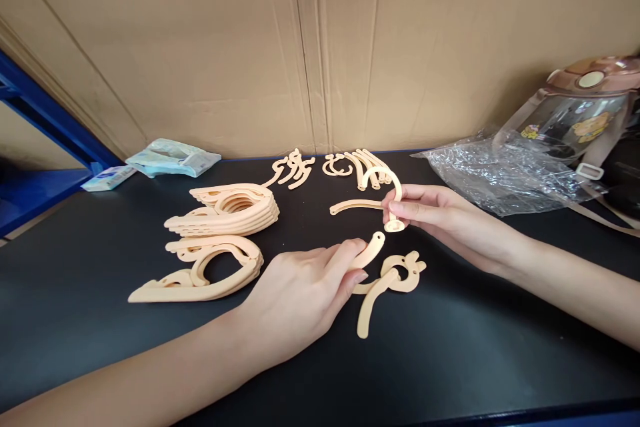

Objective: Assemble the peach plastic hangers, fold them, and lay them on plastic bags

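Observation:
My left hand (pixel 300 290) is closed, pinching a flat peach plastic arm piece (pixel 370 250) with a hole at its end, held just above the black table. My right hand (pixel 430 213) is closed on a curved peach hook piece (pixel 387 180) with a round foot, held upright above the table. Between and below the hands lies a small cluster of peach hanger parts (pixel 395 277) on the table. One long curved strip (pixel 355 205) lies next to my right hand.
A stack of assembled peach hangers (pixel 225 213) sits at left, with more hangers (pixel 210 273) in front. Loose hooks and strips (pixel 350 165) lie by the cardboard wall (pixel 310 47). Crumpled clear plastic (pixel 505 170) and a lidded container (pixel 580 107) sit right; tissue packs (pixel 170 157) back left.

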Action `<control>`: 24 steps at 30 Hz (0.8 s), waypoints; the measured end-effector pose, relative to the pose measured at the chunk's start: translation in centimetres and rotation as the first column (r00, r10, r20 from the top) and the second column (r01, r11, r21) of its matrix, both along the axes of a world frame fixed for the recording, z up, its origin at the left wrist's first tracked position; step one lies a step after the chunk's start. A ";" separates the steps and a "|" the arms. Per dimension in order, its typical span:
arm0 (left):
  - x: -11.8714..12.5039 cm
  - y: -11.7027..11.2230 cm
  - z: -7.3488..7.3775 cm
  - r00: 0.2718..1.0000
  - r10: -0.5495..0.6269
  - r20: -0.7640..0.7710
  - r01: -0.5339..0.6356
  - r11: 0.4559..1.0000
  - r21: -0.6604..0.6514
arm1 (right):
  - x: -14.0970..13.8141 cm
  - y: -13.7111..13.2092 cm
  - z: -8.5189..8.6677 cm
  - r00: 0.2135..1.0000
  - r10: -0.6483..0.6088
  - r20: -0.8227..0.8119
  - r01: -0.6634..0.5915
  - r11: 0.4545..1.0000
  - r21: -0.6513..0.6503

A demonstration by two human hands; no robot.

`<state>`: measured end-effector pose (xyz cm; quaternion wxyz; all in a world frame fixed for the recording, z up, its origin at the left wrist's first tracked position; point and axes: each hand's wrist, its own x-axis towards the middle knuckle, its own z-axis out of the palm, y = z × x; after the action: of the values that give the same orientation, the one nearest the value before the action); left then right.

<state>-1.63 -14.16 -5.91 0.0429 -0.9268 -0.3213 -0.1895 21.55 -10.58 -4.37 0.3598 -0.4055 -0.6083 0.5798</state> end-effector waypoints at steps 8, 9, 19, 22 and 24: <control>0.0 0.2 -0.2 0.999 -0.027 -0.020 0.028 0.999 0.029 | -0.1 0.4 -0.5 0.994 0.026 -0.103 -0.041 0.988 -0.147; 0.1 0.2 -0.2 0.999 -0.031 -0.021 0.031 0.999 0.021 | -0.1 0.4 -0.6 0.994 0.034 -0.104 -0.051 0.986 -0.158; 0.3 0.6 -0.6 0.996 -0.064 0.055 0.059 0.994 0.093 | -0.1 0.3 -0.9 0.988 0.068 -0.140 -0.102 0.962 -0.251; 0.3 0.5 -0.4 0.994 -0.092 0.057 0.086 0.992 0.097 | -0.1 0.2 -0.9 0.986 0.078 -0.150 -0.115 0.960 -0.254; 0.3 0.4 -0.4 0.993 -0.108 0.053 0.103 0.991 0.090 | -0.1 0.2 -0.8 0.985 0.068 -0.157 -0.104 0.967 -0.232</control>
<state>-1.37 -13.80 -6.27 0.0637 -0.9339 -0.2644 -0.2321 21.49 -10.41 -5.21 0.3271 -0.3749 -0.5226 0.6923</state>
